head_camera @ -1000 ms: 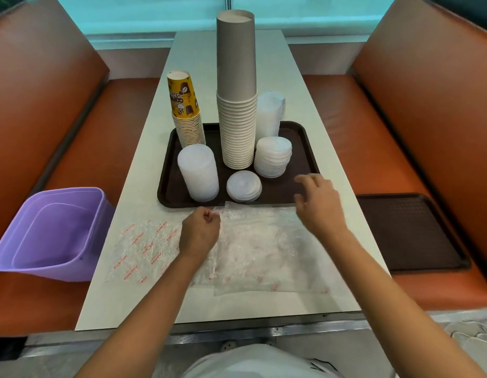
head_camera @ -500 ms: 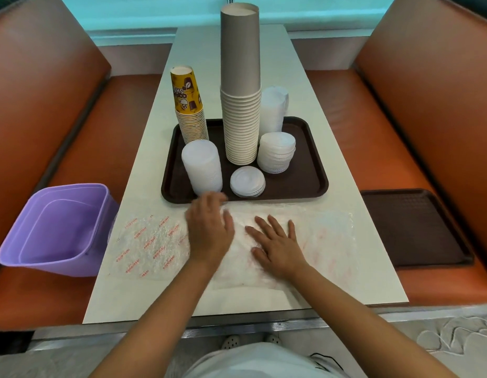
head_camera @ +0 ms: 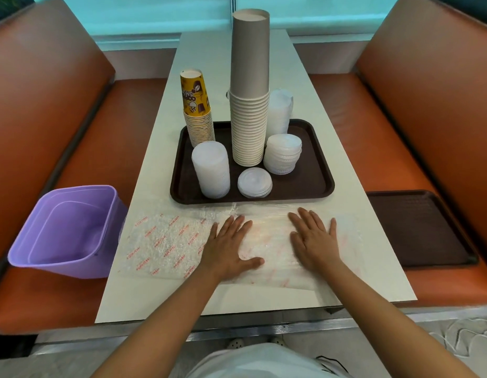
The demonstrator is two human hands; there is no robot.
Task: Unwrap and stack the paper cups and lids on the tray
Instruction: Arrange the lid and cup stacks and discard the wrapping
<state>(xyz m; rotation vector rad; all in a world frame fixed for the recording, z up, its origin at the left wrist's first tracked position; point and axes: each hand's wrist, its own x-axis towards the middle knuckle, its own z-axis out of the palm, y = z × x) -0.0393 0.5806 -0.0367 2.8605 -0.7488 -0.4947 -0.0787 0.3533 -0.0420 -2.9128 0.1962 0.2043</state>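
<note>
both hands lie flat, palms down, fingers straight and spread, on clear plastic wrappers on the table point(head_camera: 378, 271). the left hand point(head_camera: 231, 249) presses the spot where two sheets overlap; the right hand point(head_camera: 314, 242) presses the smoother clear sheet point(head_camera: 275, 241). neither hand grips anything. the hands are near each other but apart, with bare wrapper between them.

to the outer side of the left hand, a crinkled wrapper with red print point(head_camera: 160, 246) spreads flat toward the table edge. further out on that side, a purple bin point(head_camera: 65, 230) sits on the orange bench seat point(head_camera: 122, 115), touching the table edge.

just beyond the fingertips of both hands stands a dark brown tray point(head_camera: 305, 184), its near rim close to the wrappers. on it, nearest the left hand, is a tall stack of white lids point(head_camera: 211, 170). beside that, straight ahead between the hands, is a low stack of lids point(head_camera: 254, 182). ahead of the right hand is a medium stack of lids point(head_camera: 283, 154), and behind it a further tall stack of lids point(head_camera: 280, 111). mid-tray rises a tall stack of upturned grey-brown paper cups point(head_camera: 249, 88). at the far corner on the left hand's side is a stack of upturned yellow printed cups point(head_camera: 197, 107).

to the outer side of the right hand, a second brown tray point(head_camera: 419, 227) lies on the opposite bench seat.
</note>
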